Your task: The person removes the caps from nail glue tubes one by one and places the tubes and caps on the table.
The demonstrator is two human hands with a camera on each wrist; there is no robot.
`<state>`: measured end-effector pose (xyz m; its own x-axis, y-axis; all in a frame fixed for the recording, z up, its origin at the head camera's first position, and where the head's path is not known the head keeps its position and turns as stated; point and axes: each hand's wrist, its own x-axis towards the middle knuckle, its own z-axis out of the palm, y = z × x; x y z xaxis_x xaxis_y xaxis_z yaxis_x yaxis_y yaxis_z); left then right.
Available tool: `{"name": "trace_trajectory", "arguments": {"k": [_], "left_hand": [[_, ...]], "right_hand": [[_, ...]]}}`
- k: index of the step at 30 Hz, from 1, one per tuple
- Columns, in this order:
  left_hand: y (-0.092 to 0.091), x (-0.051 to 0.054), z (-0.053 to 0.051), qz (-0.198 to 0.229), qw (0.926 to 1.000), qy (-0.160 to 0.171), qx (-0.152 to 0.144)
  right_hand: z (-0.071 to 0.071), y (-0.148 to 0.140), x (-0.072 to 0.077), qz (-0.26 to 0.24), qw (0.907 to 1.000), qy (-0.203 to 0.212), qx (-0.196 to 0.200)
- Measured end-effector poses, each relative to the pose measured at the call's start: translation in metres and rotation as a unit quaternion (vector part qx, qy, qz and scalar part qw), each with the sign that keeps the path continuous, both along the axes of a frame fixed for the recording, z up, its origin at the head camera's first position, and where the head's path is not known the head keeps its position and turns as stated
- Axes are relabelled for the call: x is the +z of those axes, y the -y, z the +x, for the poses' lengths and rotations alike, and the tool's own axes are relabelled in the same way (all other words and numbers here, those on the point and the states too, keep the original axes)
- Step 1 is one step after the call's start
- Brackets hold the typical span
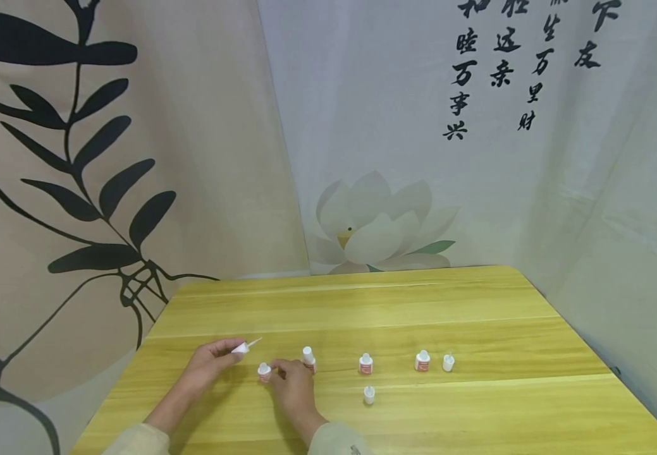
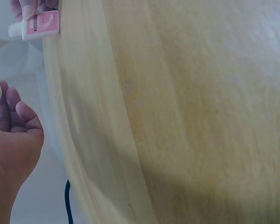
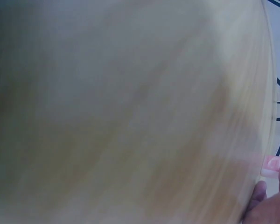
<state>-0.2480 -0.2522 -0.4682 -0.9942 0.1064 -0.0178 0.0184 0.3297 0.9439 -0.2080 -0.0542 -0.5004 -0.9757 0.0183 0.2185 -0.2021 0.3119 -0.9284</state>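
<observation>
Your L hand [image 1: 205,364] pinches brush cap [image 1: 241,348], R hand [image 1: 296,392] grips uncapped bottle [image 1: 264,373]. From R hand: capped bottle [image 1: 308,354] 1 o'clock, two capless bottles [image 1: 365,364] [image 1: 422,362] ~2-3 o'clock. Prob. 1/4 capped.

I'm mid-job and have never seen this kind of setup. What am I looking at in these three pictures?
There is no machine: these are a person's bare hands. The wide picture comes from a head-worn camera looking forward and down; the others come from cameras on each wrist and show mostly the wooden table.

The left hand holds a white piece with a thin tip. The right hand grips the leftmost bottle and partly hides the second bottle. Farther right stand a third bottle, with a white cap nearer the person, and a fourth bottle, with another cap beside it.
</observation>
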Motion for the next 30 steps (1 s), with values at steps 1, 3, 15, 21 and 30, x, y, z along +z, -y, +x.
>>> {"name": "trace_trajectory", "arguments": {"k": [1,3,15,21,30], "left_hand": [[0.0001,0.0000,0.0002,0.001,1.0000,-0.001,0.000],[0.0003,0.0002,0.0005,0.004,1.0000,0.000,-0.001],[0.0017,0.0004,0.0010,0.001,0.9999,-0.005,-0.010],[0.0016,-0.0003,0.0005,-0.004,1.0000,-0.002,-0.001],[0.0001,-0.0022,-0.0001,0.009,1.0000,-0.001,0.002]], "right_hand": [[-0.0001,0.0002,-0.0003,-0.001,1.0000,-0.001,0.000],[0.0001,0.0003,-0.0002,-0.004,1.0000,0.002,0.001],[0.0019,-0.0011,0.0017,-0.013,0.9998,0.005,0.015],[0.0021,-0.0016,0.0020,-0.013,0.9997,0.005,0.018],[0.0020,-0.0018,0.0017,-0.014,0.9997,0.006,0.017]]}}
